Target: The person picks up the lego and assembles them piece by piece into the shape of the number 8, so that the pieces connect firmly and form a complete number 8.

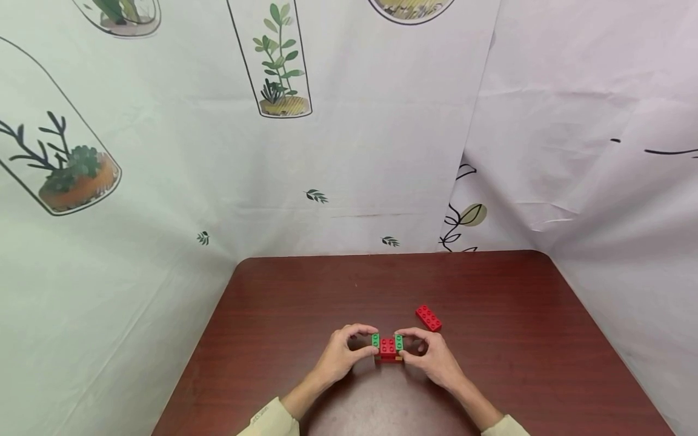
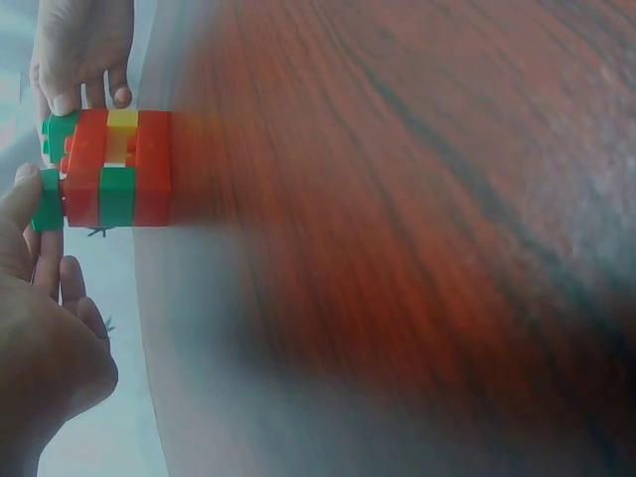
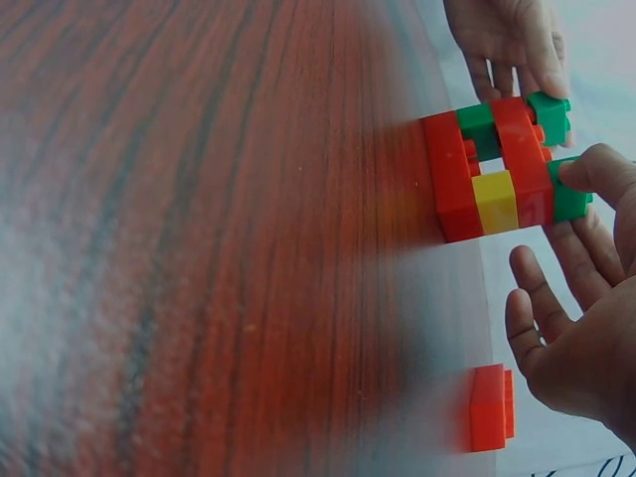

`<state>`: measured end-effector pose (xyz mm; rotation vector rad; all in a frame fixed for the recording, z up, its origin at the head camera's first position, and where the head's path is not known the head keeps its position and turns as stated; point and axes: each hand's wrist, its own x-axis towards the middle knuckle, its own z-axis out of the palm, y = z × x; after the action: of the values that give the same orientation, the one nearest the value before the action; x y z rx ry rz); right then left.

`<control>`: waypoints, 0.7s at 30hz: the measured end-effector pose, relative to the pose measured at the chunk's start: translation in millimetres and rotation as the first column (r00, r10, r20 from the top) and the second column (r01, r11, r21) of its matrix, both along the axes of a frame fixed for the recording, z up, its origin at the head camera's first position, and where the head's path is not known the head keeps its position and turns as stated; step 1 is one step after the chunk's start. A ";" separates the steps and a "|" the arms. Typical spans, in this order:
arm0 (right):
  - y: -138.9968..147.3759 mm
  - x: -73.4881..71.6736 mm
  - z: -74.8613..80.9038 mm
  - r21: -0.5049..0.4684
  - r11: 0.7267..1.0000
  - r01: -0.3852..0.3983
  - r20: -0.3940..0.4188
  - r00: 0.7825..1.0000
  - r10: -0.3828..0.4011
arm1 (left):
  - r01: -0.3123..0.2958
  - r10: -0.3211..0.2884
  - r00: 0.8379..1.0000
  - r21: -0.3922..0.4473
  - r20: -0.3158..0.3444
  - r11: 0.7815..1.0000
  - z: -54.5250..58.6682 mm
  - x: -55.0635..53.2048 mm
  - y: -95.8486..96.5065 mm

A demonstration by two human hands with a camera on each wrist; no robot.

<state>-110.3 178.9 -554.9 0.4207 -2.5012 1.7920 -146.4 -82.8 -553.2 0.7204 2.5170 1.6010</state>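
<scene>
1. White cloth [image 1: 371, 163] printed with potted plants and leaf sprigs walled in the workspace.
2. Below it spread a dark reddish-brown table [image 1: 305, 290], its wood grain streaked, with a pale sheen at the near side.
3. Two forearms in pale sleeves [image 1: 275, 421] reached in over the near side.
4. The left hand [image 1: 338, 357] pinched with thumb and forefinger, parted only by the brick between them; its other fingers were loosely bent.
5. The right hand [image 1: 436, 360] mirrored it, thumb and forefinger likewise closed on a brick.
6. Between the hands the brick stack [image 1: 388, 347] stood upright on the table: a lower red brick [image 3: 457, 214], then a green spacer [image 2: 117, 197] and a yellow brick [image 3: 495, 203] with a gap between, then an upper red brick [image 3: 522, 149].
7. A loose red brick [image 1: 428, 318] lay apart, beyond the right hand.
8. Smallest, the left green brick [image 1: 375, 340] and right green brick [image 1: 399, 343] sat at the stack's top ends, each within a pinch.
</scene>
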 end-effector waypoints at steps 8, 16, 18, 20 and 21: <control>-1.1 -0.5 -2.0 0.013 1.000 0.017 -0.006 1.000 -0.017 | 0.001 -0.001 0.999 0.002 -0.037 1.000 0.4 1.0 1.8; -1.8 -0.9 -1.6 0.047 0.999 0.027 -0.020 0.999 -0.026 | -0.016 0.018 0.999 0.041 -0.031 0.999 1.8 3.6 4.4; -1.7 -0.9 -1.6 0.043 0.999 0.026 -0.017 1.000 -0.026 | -0.026 0.027 0.999 0.042 -0.027 0.999 3.0 5.1 5.6; -1.3 -0.7 -1.2 0.034 0.999 0.022 -0.015 1.000 -0.022 | -0.040 0.041 0.999 0.034 -0.032 0.999 3.6 6.6 7.5; -0.9 -0.4 -1.3 0.024 1.000 0.018 -0.012 1.000 -0.018 | -0.049 0.050 0.998 0.029 -0.036 0.998 3.8 7.4 8.5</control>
<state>-110.7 178.1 -556.2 0.4070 -2.5131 1.7494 -139.0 -74.3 -549.4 0.7027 2.5627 1.6570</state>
